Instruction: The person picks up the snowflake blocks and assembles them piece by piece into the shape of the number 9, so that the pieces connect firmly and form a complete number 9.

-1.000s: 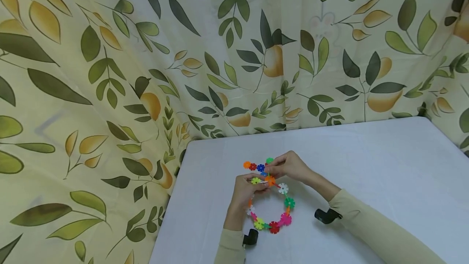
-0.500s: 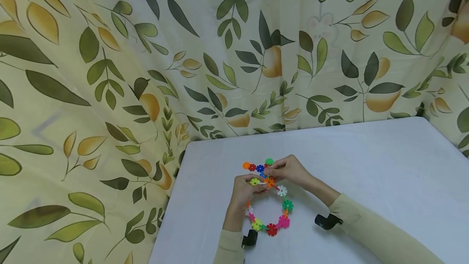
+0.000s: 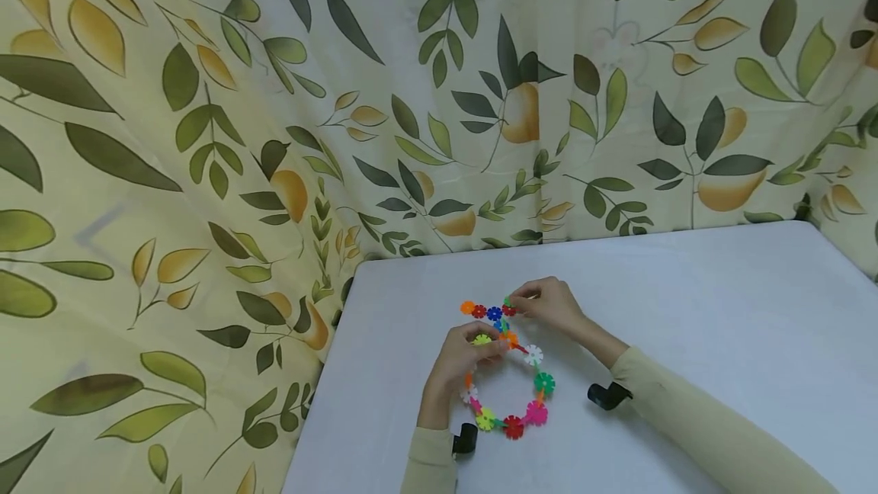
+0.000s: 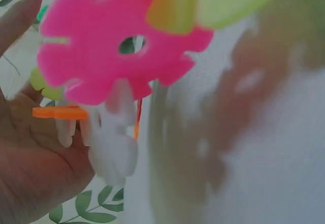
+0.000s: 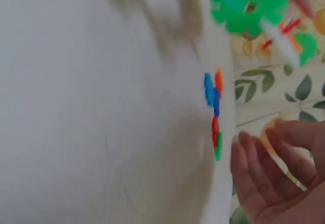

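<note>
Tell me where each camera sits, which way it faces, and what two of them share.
Head: worn high, looking forward and down at the white table, the ring of flower pieces, both hands and sleeves.
Left wrist: beside the left hand, close on a pink flower piece, blurred.
Right wrist: beside the right hand, across the table to a short chain.
Shared: head and right wrist both show that chain.

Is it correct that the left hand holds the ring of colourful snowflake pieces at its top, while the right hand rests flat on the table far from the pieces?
Not fully. The left hand does hold the ring of snowflake pieces at its top, but the head view shows the right hand touching the short row of pieces just behind the ring, not resting flat far away.
</note>
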The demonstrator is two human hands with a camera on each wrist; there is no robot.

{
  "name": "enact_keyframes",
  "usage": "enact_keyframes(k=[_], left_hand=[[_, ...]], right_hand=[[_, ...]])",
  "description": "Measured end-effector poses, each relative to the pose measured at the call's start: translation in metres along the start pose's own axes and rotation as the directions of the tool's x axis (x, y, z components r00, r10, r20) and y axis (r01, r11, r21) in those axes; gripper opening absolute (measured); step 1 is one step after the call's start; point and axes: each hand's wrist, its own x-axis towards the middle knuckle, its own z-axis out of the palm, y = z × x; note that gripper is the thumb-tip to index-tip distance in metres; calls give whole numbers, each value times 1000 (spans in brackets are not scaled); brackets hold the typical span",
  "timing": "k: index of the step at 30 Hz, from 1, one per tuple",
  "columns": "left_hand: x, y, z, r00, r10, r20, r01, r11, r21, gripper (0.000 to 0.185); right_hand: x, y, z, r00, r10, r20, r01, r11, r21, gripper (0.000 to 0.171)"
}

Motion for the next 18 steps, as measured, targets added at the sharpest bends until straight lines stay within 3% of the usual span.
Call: enact_keyframes(k=[4, 9, 14, 18], left_hand=[[0, 1, -3, 999, 42, 11, -42, 999, 7, 22], [0, 1, -4, 997, 77, 5, -77, 997, -26, 27], [1, 1, -4, 996, 86, -22, -87, 995, -49, 38], [1, 0, -5, 997, 78, -27, -79, 996, -45, 34]], right_hand=[[14, 9, 2, 999, -22, 25, 27, 984, -177, 24], [23, 18, 6, 993, -70, 96, 96, 945, -313, 32], [24, 19, 7, 992, -81, 94, 108, 935, -339, 21], [26, 20, 6, 996, -53, 71, 72, 946, -316, 21]])
